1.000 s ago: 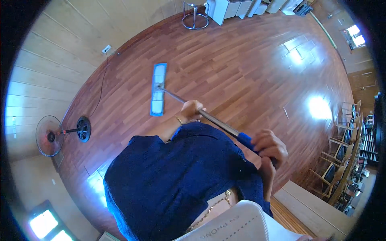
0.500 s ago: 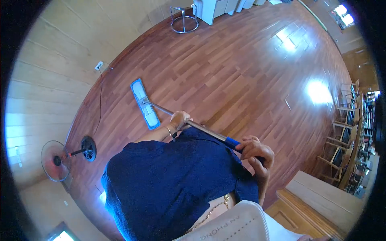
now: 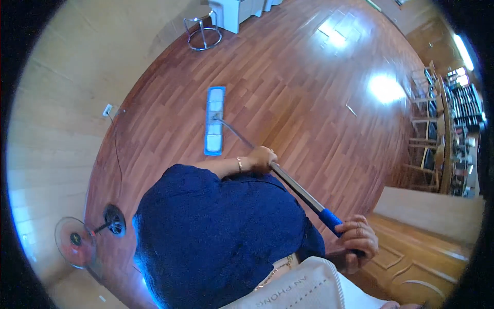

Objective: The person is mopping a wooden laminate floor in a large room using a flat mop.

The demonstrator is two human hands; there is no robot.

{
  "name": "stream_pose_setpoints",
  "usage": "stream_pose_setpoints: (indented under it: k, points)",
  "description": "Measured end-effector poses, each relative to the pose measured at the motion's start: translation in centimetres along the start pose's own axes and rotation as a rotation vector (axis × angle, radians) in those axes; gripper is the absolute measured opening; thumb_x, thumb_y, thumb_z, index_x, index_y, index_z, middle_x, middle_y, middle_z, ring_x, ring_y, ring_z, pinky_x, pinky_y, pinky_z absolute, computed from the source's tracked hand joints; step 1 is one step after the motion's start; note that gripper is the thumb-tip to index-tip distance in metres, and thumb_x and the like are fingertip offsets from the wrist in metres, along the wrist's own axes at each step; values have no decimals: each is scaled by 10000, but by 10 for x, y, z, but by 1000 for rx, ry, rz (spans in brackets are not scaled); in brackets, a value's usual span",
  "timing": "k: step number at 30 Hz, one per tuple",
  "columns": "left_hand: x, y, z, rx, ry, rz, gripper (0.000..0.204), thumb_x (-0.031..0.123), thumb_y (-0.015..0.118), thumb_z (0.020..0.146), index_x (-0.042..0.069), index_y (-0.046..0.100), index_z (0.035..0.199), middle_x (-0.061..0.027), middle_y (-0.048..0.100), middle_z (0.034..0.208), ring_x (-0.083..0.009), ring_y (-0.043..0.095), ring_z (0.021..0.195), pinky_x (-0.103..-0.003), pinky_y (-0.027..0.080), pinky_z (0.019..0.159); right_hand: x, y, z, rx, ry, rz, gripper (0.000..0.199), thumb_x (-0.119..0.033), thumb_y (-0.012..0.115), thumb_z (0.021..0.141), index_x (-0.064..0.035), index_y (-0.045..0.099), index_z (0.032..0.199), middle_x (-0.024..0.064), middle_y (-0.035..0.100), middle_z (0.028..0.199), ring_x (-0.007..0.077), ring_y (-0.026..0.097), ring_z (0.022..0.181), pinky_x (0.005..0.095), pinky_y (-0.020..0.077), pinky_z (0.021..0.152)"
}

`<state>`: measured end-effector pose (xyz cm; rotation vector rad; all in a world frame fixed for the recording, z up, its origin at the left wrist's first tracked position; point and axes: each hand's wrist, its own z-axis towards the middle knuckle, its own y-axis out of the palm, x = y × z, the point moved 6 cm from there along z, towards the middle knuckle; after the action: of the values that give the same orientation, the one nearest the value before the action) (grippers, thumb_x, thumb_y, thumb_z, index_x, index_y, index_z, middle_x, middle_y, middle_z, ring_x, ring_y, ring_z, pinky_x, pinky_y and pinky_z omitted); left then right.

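Looks like a big open room in a home, or maybe a small hall. There's a polished reddish wood plank floor (image 3: 288, 92) with light glaring off it, pale panelled walls (image 3: 62, 113) with a socket (image 3: 107, 109) on the left, and a standing fan (image 3: 77, 241) near left. A metal stool (image 3: 203, 32) sits far off, with wooden chairs (image 3: 427, 129) stacked along the right beside dark shelves (image 3: 465, 103).

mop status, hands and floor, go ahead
Left hand shut mid-shaft, right hand shut on blue grip. Flat blue-edged mop with metal handle down on wooden floor. Nothing lying close ahead of the pad.
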<state>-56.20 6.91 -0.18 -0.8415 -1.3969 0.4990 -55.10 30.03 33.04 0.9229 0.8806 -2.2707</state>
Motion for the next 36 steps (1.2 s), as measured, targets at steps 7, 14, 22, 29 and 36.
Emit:
stream_pose_setpoints:
  k: [7,14,22,29,36]
  points:
    - [66,51,17,-102,290,-15,147,236,614,649,95,620,610,-173,624,682,-380,625,690,-488,500,633,-74,17,-56,-78,1,-250,328,-393,613,864,-87,646,749,37,673,686,237,688,723,386,482,679]
    - [93,86,7,-141,315,-10,154,244,652,651,90,644,654,-160,640,703,-358,642,698,-470,510,620,-86,39,-114,209,-67,-200,303,-339,586,883,-100,591,697,28,631,607,208,663,626,365,480,621]
    - [91,83,-23,-111,371,94,99,212,677,621,122,644,642,-130,639,694,-331,641,718,-451,512,637,-99,77,-122,63,-86,-196,372,-426,625,870,-79,608,738,46,651,672,231,667,702,390,491,663]
    - [33,73,-41,-136,178,214,87,191,660,636,114,637,668,-113,633,710,-324,643,747,-451,513,648,-70,100,-104,91,-133,-38,294,-318,631,873,-38,586,796,86,636,709,281,655,713,436,459,667]
    - [-72,15,-100,81,3,240,81,221,649,677,152,663,718,-94,652,777,-308,645,817,-431,524,693,-28,178,-52,289,-102,147,291,-275,635,821,-12,579,713,129,596,652,317,604,722,463,444,685]
